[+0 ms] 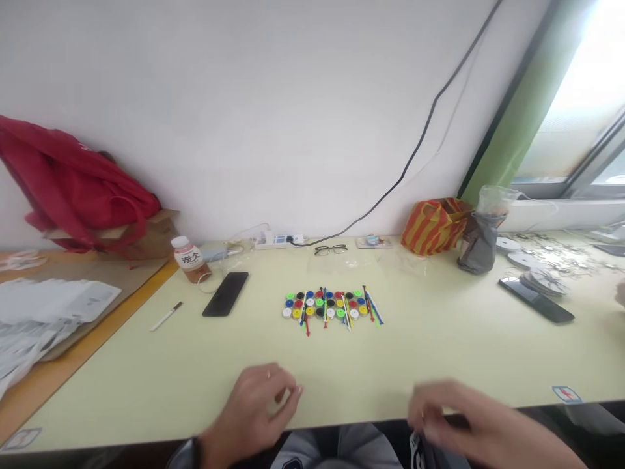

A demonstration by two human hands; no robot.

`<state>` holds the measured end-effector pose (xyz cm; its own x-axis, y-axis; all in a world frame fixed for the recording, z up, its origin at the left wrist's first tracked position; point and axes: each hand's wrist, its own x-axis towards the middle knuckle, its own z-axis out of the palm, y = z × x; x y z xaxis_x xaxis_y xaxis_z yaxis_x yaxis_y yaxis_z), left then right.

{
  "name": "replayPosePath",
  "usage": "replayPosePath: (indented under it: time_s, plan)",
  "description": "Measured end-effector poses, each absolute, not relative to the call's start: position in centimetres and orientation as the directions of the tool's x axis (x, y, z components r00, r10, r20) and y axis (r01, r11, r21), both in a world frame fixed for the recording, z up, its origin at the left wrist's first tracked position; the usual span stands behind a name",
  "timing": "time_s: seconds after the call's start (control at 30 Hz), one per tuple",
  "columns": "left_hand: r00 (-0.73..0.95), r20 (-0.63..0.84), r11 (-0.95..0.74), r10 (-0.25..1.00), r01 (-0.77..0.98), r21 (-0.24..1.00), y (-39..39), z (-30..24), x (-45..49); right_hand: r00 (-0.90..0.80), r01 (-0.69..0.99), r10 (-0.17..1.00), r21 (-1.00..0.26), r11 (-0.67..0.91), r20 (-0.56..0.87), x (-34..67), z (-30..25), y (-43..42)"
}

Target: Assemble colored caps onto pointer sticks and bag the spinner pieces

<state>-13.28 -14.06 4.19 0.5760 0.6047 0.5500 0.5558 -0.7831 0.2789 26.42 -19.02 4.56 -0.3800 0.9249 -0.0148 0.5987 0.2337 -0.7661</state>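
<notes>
Both half curled, left hand point(254, 404) and right hand point(452, 396) are at the tabletop's point(351, 378) near edge, contents I cannot tell; coloured discs point(319, 303) lie beyond, nearer the left, rows parallel to this edge.

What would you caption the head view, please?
Left hand and right hand before colourful discs and arrows on a table.
</notes>
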Motion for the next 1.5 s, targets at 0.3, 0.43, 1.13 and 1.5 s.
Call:
replayPosePath:
  time_s: [0.3,0.43,1.13,1.5]
  plan:
    - [0.241,0.405,-0.461,0.882,0.618,0.637,1.1,4.4,-13.3,0.072,0.766,0.992,-0.643,0.013,0.106,25.7,-0.2,-1.4]
    - [0.107,0.425,-0.397,0.899,0.605,0.690,2.9,1.6,-13.7,0.122,0.785,0.984,-0.619,-0.016,0.128,26.7,-1.4,-0.4]
    - [0.196,0.399,-0.432,0.896,0.594,0.679,2.5,0.0,-13.0,0.005,0.867,0.987,-0.493,0.075,0.160,24.3,-2.0,-1.6]
    - [0.282,0.416,-0.498,0.865,0.582,0.642,0.1,0.8,-11.1,0.036,0.852,0.988,-0.521,0.049,0.151,23.9,-2.3,-1.5]
